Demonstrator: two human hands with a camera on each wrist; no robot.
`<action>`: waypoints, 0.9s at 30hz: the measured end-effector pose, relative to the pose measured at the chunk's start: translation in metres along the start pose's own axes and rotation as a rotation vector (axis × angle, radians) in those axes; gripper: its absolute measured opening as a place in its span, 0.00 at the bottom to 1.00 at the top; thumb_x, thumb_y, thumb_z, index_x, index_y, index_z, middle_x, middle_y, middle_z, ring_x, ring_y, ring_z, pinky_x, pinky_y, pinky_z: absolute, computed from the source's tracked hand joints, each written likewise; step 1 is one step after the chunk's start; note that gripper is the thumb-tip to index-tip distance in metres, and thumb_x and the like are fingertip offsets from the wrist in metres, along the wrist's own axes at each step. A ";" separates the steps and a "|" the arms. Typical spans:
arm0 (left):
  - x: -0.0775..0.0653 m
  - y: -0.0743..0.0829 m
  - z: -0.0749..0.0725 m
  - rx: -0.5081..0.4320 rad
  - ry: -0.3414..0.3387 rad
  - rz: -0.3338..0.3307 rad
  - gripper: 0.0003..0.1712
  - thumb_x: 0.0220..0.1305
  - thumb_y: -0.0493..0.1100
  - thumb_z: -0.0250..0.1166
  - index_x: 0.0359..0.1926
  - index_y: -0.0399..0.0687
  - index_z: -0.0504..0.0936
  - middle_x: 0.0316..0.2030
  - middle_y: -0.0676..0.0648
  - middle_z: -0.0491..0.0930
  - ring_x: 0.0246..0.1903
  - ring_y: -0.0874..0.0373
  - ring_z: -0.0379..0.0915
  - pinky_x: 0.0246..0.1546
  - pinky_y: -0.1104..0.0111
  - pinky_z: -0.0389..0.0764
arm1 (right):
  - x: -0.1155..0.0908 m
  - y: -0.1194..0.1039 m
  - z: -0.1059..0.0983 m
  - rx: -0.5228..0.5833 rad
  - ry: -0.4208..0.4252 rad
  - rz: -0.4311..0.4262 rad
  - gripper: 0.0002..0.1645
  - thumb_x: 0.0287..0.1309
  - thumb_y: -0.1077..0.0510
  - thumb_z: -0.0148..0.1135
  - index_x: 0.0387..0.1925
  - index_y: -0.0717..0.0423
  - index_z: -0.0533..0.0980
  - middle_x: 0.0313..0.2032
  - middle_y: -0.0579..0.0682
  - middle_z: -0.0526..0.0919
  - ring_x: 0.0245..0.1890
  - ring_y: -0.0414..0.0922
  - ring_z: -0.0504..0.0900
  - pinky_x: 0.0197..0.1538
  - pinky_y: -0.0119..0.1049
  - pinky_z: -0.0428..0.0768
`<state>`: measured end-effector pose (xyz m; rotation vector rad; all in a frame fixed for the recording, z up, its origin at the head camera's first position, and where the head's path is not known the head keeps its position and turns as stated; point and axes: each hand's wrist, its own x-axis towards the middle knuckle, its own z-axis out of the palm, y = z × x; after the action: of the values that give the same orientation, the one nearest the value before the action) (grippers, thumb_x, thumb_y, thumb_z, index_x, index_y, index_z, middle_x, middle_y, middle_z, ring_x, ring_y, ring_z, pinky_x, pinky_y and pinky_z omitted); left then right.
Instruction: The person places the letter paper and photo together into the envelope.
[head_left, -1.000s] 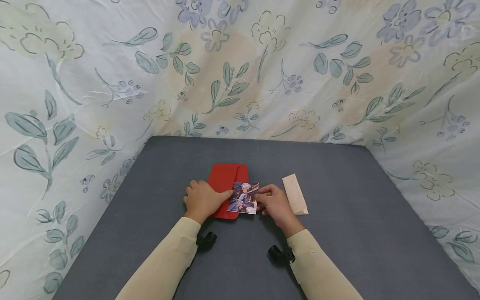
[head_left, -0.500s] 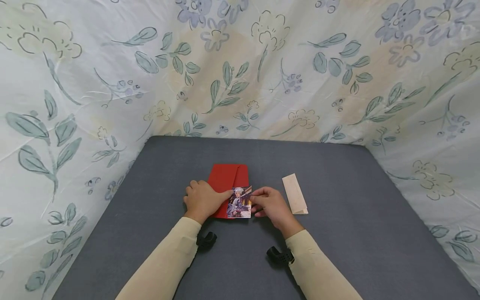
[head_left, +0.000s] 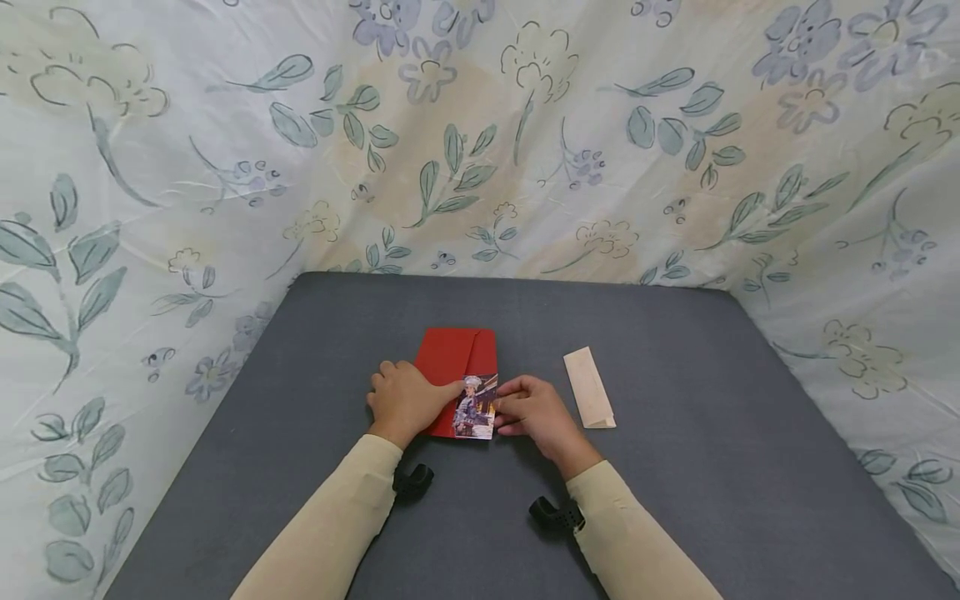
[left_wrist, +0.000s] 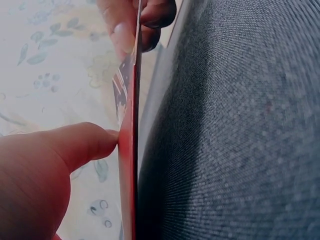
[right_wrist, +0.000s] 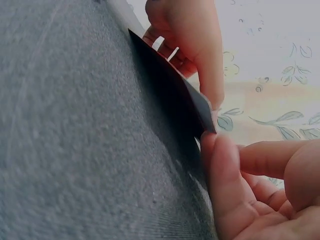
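Note:
A red envelope (head_left: pixel 442 354) lies under my left hand (head_left: pixel 405 400), which grips it from the left side. My left thumb (left_wrist: pixel 95 142) presses on its upper face, and the left wrist view shows the envelope raised off the tabletop at its edge. A small glossy picture card (head_left: pixel 476 408), printed with a figure in a white hat, sits at the envelope's lower right. Its left edge ends beside my left thumb, at the envelope. My right hand (head_left: pixel 536 408) pinches the card's right edge, thumb above and fingers below.
A folded cream paper (head_left: pixel 589 388) lies to the right of my right hand on the dark grey table (head_left: pixel 675 500). Flower-printed cloth (head_left: pixel 480 150) hangs behind and along both sides. Each wrist carries a black camera mount (head_left: pixel 557 517).
My right hand has moved left and slightly nearer, bringing the picture card with it. Less of the card's width shows now, and it stands straighter. My left hand and the envelope stay put.

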<state>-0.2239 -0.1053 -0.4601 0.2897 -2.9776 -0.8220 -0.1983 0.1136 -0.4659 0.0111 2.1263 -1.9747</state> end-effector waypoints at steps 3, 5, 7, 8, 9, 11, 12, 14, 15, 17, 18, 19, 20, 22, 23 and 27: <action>-0.001 0.000 0.000 -0.003 0.009 0.004 0.54 0.54 0.75 0.75 0.54 0.27 0.77 0.50 0.33 0.71 0.54 0.36 0.68 0.52 0.39 0.76 | -0.002 0.000 0.002 -0.026 0.004 0.001 0.13 0.72 0.66 0.67 0.53 0.69 0.78 0.36 0.59 0.86 0.28 0.46 0.87 0.32 0.37 0.87; -0.001 -0.001 0.001 -0.002 0.013 0.006 0.54 0.54 0.75 0.75 0.53 0.27 0.77 0.50 0.33 0.71 0.54 0.37 0.68 0.52 0.39 0.76 | -0.003 -0.001 0.004 -0.023 0.005 0.000 0.13 0.72 0.66 0.67 0.52 0.69 0.78 0.36 0.59 0.86 0.28 0.46 0.87 0.31 0.36 0.87; -0.002 -0.001 0.001 -0.001 0.015 0.008 0.53 0.54 0.75 0.75 0.52 0.27 0.77 0.49 0.33 0.71 0.53 0.37 0.68 0.52 0.39 0.76 | -0.003 0.000 0.005 0.001 0.001 -0.001 0.12 0.71 0.68 0.67 0.52 0.70 0.77 0.36 0.60 0.86 0.28 0.46 0.88 0.33 0.36 0.88; -0.002 -0.001 0.001 0.000 0.015 0.008 0.53 0.54 0.76 0.75 0.52 0.28 0.77 0.49 0.34 0.71 0.53 0.37 0.68 0.51 0.40 0.76 | -0.003 0.001 0.006 0.014 -0.005 -0.003 0.12 0.71 0.68 0.66 0.52 0.71 0.77 0.36 0.60 0.86 0.28 0.47 0.88 0.34 0.37 0.88; -0.002 -0.001 0.002 0.002 0.016 0.010 0.53 0.54 0.76 0.75 0.52 0.28 0.77 0.49 0.34 0.71 0.53 0.37 0.69 0.51 0.40 0.76 | -0.003 0.001 0.007 0.025 -0.010 -0.007 0.12 0.71 0.69 0.65 0.52 0.72 0.77 0.36 0.61 0.86 0.28 0.47 0.88 0.34 0.37 0.88; -0.002 -0.001 0.002 0.003 0.023 0.013 0.53 0.54 0.76 0.76 0.51 0.28 0.77 0.49 0.33 0.71 0.53 0.37 0.69 0.51 0.40 0.76 | -0.003 0.002 0.008 0.041 -0.019 -0.005 0.13 0.71 0.70 0.65 0.53 0.73 0.77 0.37 0.62 0.86 0.29 0.47 0.88 0.36 0.38 0.89; -0.003 -0.001 0.003 0.002 0.024 0.013 0.53 0.54 0.76 0.76 0.52 0.28 0.77 0.49 0.34 0.71 0.53 0.38 0.69 0.51 0.40 0.76 | -0.003 0.002 0.009 0.045 -0.024 -0.003 0.13 0.72 0.70 0.65 0.54 0.73 0.77 0.38 0.62 0.86 0.30 0.47 0.89 0.37 0.38 0.89; -0.003 -0.001 0.003 0.002 0.028 0.014 0.53 0.54 0.75 0.76 0.52 0.28 0.77 0.49 0.33 0.71 0.53 0.38 0.69 0.51 0.40 0.76 | -0.003 0.003 0.011 0.039 -0.032 0.002 0.14 0.73 0.69 0.64 0.55 0.73 0.78 0.40 0.62 0.86 0.31 0.47 0.89 0.37 0.39 0.89; -0.003 -0.001 0.003 0.003 0.029 0.016 0.53 0.54 0.75 0.76 0.52 0.27 0.77 0.49 0.33 0.71 0.53 0.37 0.69 0.51 0.39 0.76 | -0.003 0.002 0.011 0.031 -0.033 0.007 0.14 0.73 0.68 0.65 0.55 0.73 0.78 0.40 0.61 0.86 0.31 0.47 0.89 0.37 0.39 0.89; -0.003 -0.002 0.004 0.004 0.025 0.013 0.53 0.55 0.75 0.75 0.52 0.28 0.77 0.49 0.33 0.71 0.53 0.38 0.69 0.51 0.40 0.76 | -0.003 0.002 0.012 0.003 -0.036 0.015 0.14 0.73 0.66 0.66 0.55 0.71 0.80 0.40 0.59 0.87 0.31 0.47 0.89 0.36 0.39 0.89; -0.003 -0.002 0.004 0.004 0.023 0.012 0.53 0.55 0.75 0.75 0.53 0.28 0.76 0.49 0.33 0.71 0.54 0.38 0.69 0.51 0.40 0.76 | -0.004 0.001 0.012 -0.013 -0.038 0.017 0.14 0.73 0.66 0.66 0.55 0.71 0.80 0.40 0.59 0.88 0.30 0.47 0.88 0.35 0.39 0.89; -0.003 -0.002 0.005 0.007 0.022 0.011 0.53 0.55 0.75 0.75 0.53 0.28 0.76 0.49 0.33 0.71 0.54 0.38 0.69 0.51 0.40 0.76 | -0.004 0.001 0.012 -0.031 -0.039 0.019 0.14 0.73 0.65 0.66 0.55 0.70 0.81 0.40 0.58 0.88 0.29 0.47 0.88 0.34 0.39 0.88; -0.003 -0.002 0.005 0.009 0.023 0.010 0.54 0.55 0.75 0.75 0.53 0.27 0.76 0.49 0.33 0.71 0.54 0.38 0.69 0.51 0.40 0.76 | -0.005 0.000 0.012 -0.046 -0.039 0.024 0.14 0.73 0.64 0.67 0.54 0.70 0.81 0.39 0.58 0.88 0.28 0.47 0.87 0.33 0.38 0.88; -0.002 -0.002 0.006 0.016 0.021 0.005 0.54 0.55 0.76 0.75 0.54 0.28 0.76 0.49 0.33 0.70 0.54 0.38 0.68 0.52 0.40 0.76 | -0.006 -0.001 0.012 -0.058 -0.042 0.036 0.14 0.72 0.64 0.67 0.54 0.69 0.82 0.38 0.57 0.89 0.26 0.46 0.87 0.32 0.38 0.88; -0.002 -0.001 0.006 0.020 0.023 0.005 0.54 0.54 0.76 0.75 0.54 0.27 0.76 0.49 0.33 0.71 0.54 0.38 0.69 0.51 0.40 0.76 | -0.007 -0.003 0.012 -0.057 -0.045 0.043 0.14 0.72 0.64 0.68 0.54 0.70 0.82 0.38 0.58 0.89 0.26 0.46 0.87 0.32 0.37 0.88; -0.002 0.000 0.007 0.032 0.025 0.000 0.55 0.54 0.75 0.75 0.56 0.27 0.76 0.50 0.33 0.71 0.55 0.38 0.69 0.52 0.40 0.77 | -0.009 -0.005 0.010 -0.039 -0.071 0.060 0.16 0.72 0.65 0.68 0.55 0.72 0.82 0.38 0.59 0.89 0.26 0.46 0.88 0.33 0.38 0.89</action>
<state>-0.2228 -0.1013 -0.4656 0.2988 -2.9696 -0.7661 -0.1891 0.1051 -0.4603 -0.0019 2.0945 -1.8716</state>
